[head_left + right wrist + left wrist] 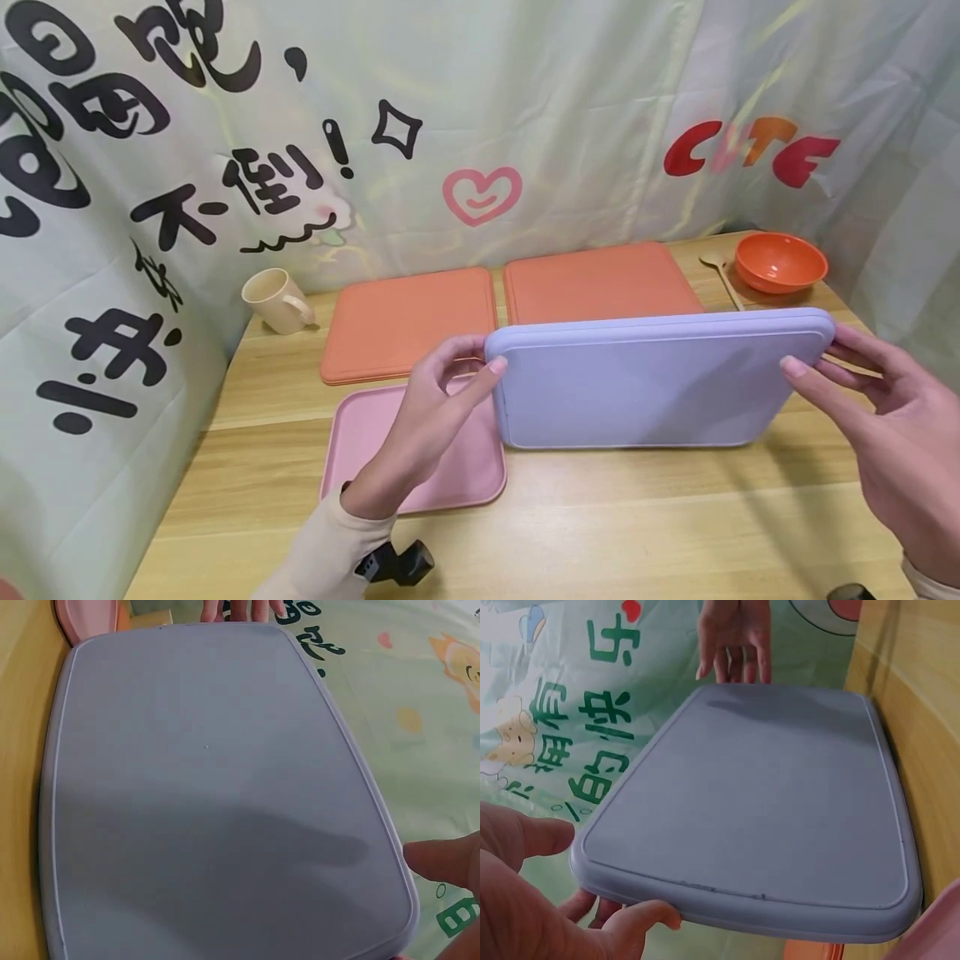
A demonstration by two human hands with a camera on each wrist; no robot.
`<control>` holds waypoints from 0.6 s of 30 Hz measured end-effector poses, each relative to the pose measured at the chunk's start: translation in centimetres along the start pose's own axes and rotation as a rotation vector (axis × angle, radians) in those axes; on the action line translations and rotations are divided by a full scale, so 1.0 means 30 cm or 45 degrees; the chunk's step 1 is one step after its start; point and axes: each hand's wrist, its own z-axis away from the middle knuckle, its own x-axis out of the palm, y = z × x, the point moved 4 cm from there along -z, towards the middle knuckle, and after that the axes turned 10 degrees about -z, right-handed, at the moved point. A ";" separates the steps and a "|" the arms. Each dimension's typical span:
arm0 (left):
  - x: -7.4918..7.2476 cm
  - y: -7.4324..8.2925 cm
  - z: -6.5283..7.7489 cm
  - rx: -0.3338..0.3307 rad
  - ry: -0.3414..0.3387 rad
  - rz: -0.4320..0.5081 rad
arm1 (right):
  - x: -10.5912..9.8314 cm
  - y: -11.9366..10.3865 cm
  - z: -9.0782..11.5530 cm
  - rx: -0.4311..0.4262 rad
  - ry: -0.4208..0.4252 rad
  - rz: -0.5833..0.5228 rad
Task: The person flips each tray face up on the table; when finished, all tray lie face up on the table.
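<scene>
Head: 2 hands (422, 417) (896, 437) hold 1 purple tray (652, 387) nr 2 orange trays (416, 321) (596, 285).

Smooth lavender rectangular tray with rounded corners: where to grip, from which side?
Lavender tray: short ends near the upper corners, one hand from each side. It's tilted, upper long edge raised off the wood-grain tabletop, so a thumb should fit in front, fingers behind; the left hand and right hand grip there.
</scene>
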 end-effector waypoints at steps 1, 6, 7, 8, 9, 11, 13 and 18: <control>-0.001 0.002 0.004 0.008 -0.004 0.003 | -0.004 0.001 0.004 -0.009 0.001 -0.014; -0.004 0.006 0.023 0.076 -0.072 -0.015 | -0.030 0.004 0.018 -0.073 -0.007 -0.110; -0.004 0.005 0.027 0.098 -0.099 -0.042 | -0.035 0.005 0.018 -0.094 -0.020 -0.140; -0.003 0.002 0.029 0.122 -0.134 -0.070 | -0.040 0.005 0.017 -0.112 -0.039 -0.177; -0.002 0.000 0.033 0.147 -0.169 -0.107 | -0.046 0.006 0.016 -0.128 -0.062 -0.212; -0.001 -0.006 0.039 0.198 -0.250 -0.166 | -0.056 0.006 0.009 -0.151 -0.111 -0.257; 0.000 -0.013 0.046 0.240 -0.336 -0.185 | -0.067 0.002 0.003 -0.171 -0.154 -0.258; -0.003 -0.037 0.061 0.408 -0.494 -0.183 | -0.091 -0.012 -0.003 -0.138 -0.244 -0.083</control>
